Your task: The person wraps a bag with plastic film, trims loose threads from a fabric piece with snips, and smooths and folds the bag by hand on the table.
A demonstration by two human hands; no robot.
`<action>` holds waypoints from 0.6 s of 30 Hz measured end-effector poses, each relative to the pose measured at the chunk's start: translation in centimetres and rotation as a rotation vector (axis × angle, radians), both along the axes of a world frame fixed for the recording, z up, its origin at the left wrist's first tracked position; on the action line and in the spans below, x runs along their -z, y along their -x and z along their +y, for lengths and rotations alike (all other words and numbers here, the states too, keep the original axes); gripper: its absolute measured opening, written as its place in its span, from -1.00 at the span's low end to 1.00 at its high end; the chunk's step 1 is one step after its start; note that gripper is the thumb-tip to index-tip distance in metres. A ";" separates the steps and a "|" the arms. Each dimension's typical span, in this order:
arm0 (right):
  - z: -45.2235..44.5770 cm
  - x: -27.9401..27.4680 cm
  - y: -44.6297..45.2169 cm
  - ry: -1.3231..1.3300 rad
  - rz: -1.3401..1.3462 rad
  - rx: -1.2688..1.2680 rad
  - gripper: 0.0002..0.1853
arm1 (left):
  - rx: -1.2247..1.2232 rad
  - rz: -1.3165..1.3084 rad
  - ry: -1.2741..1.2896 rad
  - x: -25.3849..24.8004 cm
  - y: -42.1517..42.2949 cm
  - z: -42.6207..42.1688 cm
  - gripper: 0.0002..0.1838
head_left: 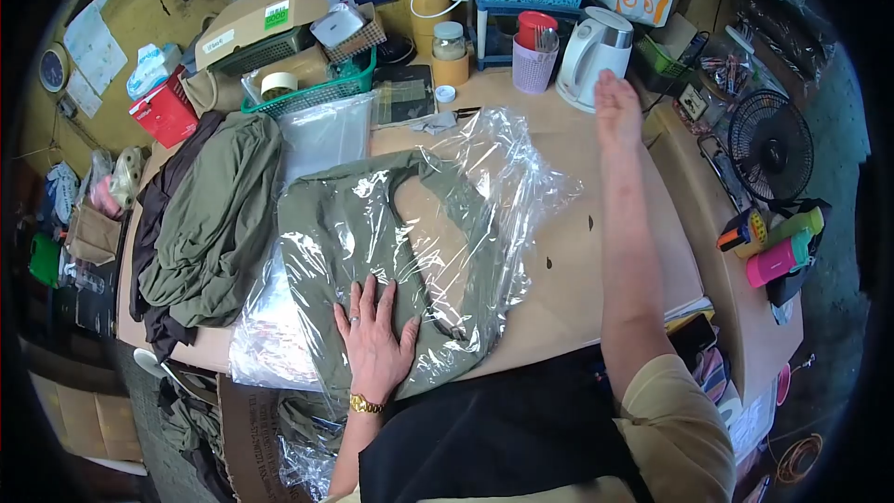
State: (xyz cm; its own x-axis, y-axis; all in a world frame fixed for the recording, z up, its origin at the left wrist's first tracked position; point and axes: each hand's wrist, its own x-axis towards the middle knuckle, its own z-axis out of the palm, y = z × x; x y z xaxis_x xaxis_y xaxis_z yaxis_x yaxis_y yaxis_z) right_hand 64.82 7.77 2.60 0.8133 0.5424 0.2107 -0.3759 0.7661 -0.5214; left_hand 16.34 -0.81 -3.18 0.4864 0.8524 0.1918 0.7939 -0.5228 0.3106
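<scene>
From my end, I have the left hand (pixel 377 345) laid flat on the green garment (pixel 331 251), fingers slightly spread, touching the clear plastic bag (pixel 521 182) around it and gripping nothing. The garment lies inside the bag near the middle of the surface (pixel 605 289), and the bag's crumpled, loose part spreads to the right of it. My right hand (pixel 618 112) is raised at the far right with its fingers extended and close together, holding nothing that I can see. In my view it overlaps the lower part of the white kettle (pixel 596 56); I can't tell whether they touch. Left of the bagged garment I have a heap of green cloth (pixel 209 224) over darker fabric (pixel 154 256), with flat clear plastic (pixel 326 135) between the heap and the bag, reaching toward the far side.
</scene>
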 end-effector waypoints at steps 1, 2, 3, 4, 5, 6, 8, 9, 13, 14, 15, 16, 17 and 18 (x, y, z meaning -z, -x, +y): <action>-1.6 0.0 -0.7 0.100 -0.179 0.083 -0.85 | 0.001 0.007 -0.005 -0.1 -0.1 0.1 -0.35; -2.9 0.1 -0.8 0.197 -0.358 0.166 -0.90 | 0.003 0.004 -0.006 -0.1 -0.1 0.2 -0.35; -4.3 0.5 0.0 0.411 -0.549 0.097 -0.92 | -0.001 0.004 -0.004 -0.1 -0.1 0.2 -0.35; -6.2 1.1 1.4 0.627 -0.736 0.023 -0.91 | -0.005 0.006 0.000 0.0 -0.2 0.2 -0.35; -8.0 0.8 4.9 0.856 -0.856 -0.035 -0.89 | -0.003 0.005 0.001 0.0 -0.2 0.2 -0.35; -8.9 0.6 8.7 1.085 -0.972 -0.097 -0.87 | -0.003 0.002 -0.002 0.1 -0.2 0.3 -0.33; -10.0 1.8 12.2 1.220 -1.321 -0.266 -0.78 | 0.002 0.006 0.004 0.3 -0.1 0.2 -0.32; -10.3 2.9 12.7 1.228 -1.313 -0.270 -0.78 | 0.001 0.012 0.001 0.4 -0.1 0.2 -0.31; -9.0 9.4 10.4 1.177 -1.602 0.076 -0.60 | 0.001 0.010 -0.003 0.4 -0.1 0.2 -0.32; -8.7 9.8 8.8 1.118 -1.304 -0.157 -0.59 | 0.001 0.003 -0.007 0.5 0.0 0.3 -0.32; -9.3 7.6 7.8 1.073 -1.113 -0.261 -0.63 | -0.003 0.003 -0.007 0.5 -0.1 0.2 -0.32; -10.1 5.2 6.5 1.025 -0.920 -0.360 -0.67 | -0.010 0.003 -0.010 0.5 -0.1 0.2 -0.33; -10.5 4.4 3.9 1.181 -0.974 -0.224 -0.72 | -0.016 0.000 -0.013 0.5 -0.1 0.2 -0.34; -11.1 3.9 1.8 1.335 -1.023 -0.081 -0.77 | -0.015 -0.001 -0.013 0.4 0.0 0.2 -0.34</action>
